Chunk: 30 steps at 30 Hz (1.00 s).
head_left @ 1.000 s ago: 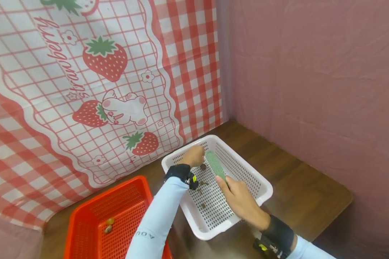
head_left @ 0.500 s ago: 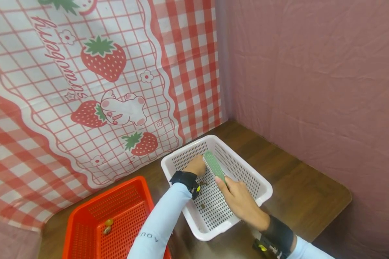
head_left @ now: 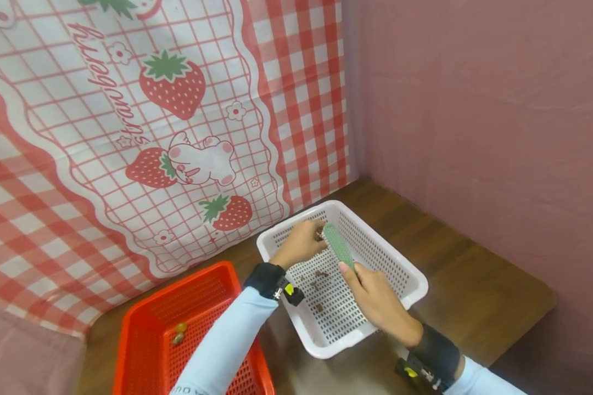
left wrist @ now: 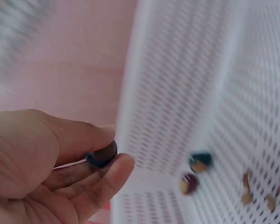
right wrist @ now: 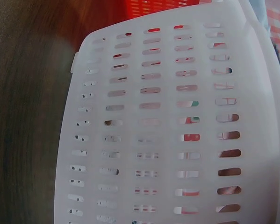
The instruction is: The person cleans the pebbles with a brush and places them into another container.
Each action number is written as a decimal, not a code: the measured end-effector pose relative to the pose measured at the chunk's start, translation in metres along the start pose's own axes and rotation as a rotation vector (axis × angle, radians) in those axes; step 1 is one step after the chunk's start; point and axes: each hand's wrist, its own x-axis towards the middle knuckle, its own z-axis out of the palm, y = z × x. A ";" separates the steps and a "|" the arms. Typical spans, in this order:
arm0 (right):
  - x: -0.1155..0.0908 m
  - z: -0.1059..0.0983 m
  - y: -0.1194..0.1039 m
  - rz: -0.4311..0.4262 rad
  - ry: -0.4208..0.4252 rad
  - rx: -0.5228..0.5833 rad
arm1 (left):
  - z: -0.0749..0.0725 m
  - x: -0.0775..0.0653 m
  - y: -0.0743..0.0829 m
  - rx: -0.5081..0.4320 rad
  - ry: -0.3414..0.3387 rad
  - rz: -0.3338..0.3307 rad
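Note:
My left hand (head_left: pixel 302 244) pinches a small round stone-like piece (left wrist: pixel 102 154) between thumb and fingers, dark blue at the edge with a brown patch. The hand is over the far left part of the white basket (head_left: pixel 417 285). My right hand (head_left: pixel 375 299) grips the handle of a green brush (head_left: pixel 340 246). Its white bristles (left wrist: pixel 16 35) face the left hand and blur in the left wrist view. Inside the basket lie a teal-and-brown round piece (left wrist: pixel 200 161), a dark red-and-tan one (left wrist: pixel 188 184) and several brown crumbs (head_left: pixel 319 308).
A red basket (head_left: pixel 128 343) stands left of the white one, holding a yellow piece (head_left: pixel 180 327) and a brownish one (head_left: pixel 178 339). Both baskets rest on a brown wooden table (head_left: pixel 479 274). A strawberry-print cloth (head_left: pixel 207 109) hangs behind, and a pink cloth (head_left: pixel 474 109) on the right.
My left hand has turned, so the piece between its fingers now shows beside the bristles. The brush stays nearly in place in my right hand. The head view has shifted slightly.

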 end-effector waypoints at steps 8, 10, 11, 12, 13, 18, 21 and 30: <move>-0.002 -0.004 0.003 0.018 -0.020 -0.008 | -0.026 -0.067 0.008 -0.665 0.033 -0.154; -0.003 -0.006 0.003 0.012 -0.017 -0.025 | -0.024 -0.078 0.004 -0.802 0.052 -0.174; -0.003 -0.006 0.004 0.003 -0.021 -0.030 | -0.022 -0.081 0.001 -0.849 0.060 -0.186; -0.002 -0.007 0.004 -0.005 -0.027 -0.035 | -0.021 -0.083 -0.002 -0.888 0.068 -0.197; -0.002 -0.008 0.005 -0.016 -0.029 -0.045 | -0.019 -0.084 -0.005 -0.917 0.078 -0.208; 0.000 -0.005 0.002 -0.065 -0.044 -0.077 | -0.011 -0.084 -0.015 -1.052 0.068 -0.248; 0.001 -0.002 0.000 -0.078 -0.055 -0.078 | -0.007 -0.086 -0.016 -1.159 0.053 -0.265; 0.002 0.002 -0.003 -0.097 -0.074 -0.127 | -0.002 -0.096 -0.008 -1.245 0.022 -0.248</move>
